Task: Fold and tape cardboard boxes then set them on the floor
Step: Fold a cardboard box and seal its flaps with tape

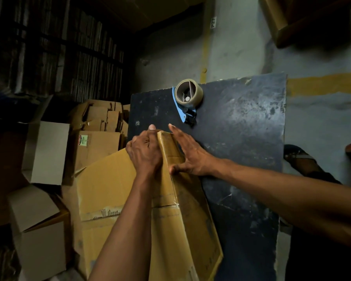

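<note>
Both hands work the far end of the cardboard box (176, 209) lying on the dark board (241, 138): left hand (145, 152) curled round its top edge, right hand (187, 156) flat, fingers straight, pressing its side. Uneven pressure could, I judge, wrinkle the tape or spring the seam. Farther off rests the tape dispenser (187, 98).

Dark scuffed board (241, 138) is my landmark. Beyond its far edge: grey concrete floor (241, 47) with a yellow painted stripe (324, 84) running off the board's far right corner, plus a thinner yellow line (206, 47) heading away from its far edge. Small white label (213, 22) sits beside that line. Far left of the board, tall dark stacks of flat sheets (55, 49) line the background. Just off the board's right edge, my sandalled foot (300, 159) rests on the floor.
</note>
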